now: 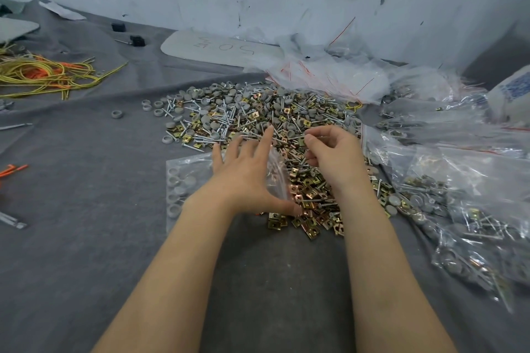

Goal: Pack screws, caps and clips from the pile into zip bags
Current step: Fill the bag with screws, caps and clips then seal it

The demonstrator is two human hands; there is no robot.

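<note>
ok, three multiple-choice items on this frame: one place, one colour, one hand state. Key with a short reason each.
1. Where do the filled bags lie relative to the pile?
A) to its left
B) to its right
C) on top of it

2. What colour are the caps in the zip bag under the left hand?
A) grey
B) red
C) black

3. The left hand's fingers are:
A) clenched in a fist
B) spread out straight
C) curled round wires

Key: 1 B, clear bags of parts are heaped on the pile's right; 2 A, grey discs show through the plastic; 3 B, the fingers fan out over the bag towards the pile.
</note>
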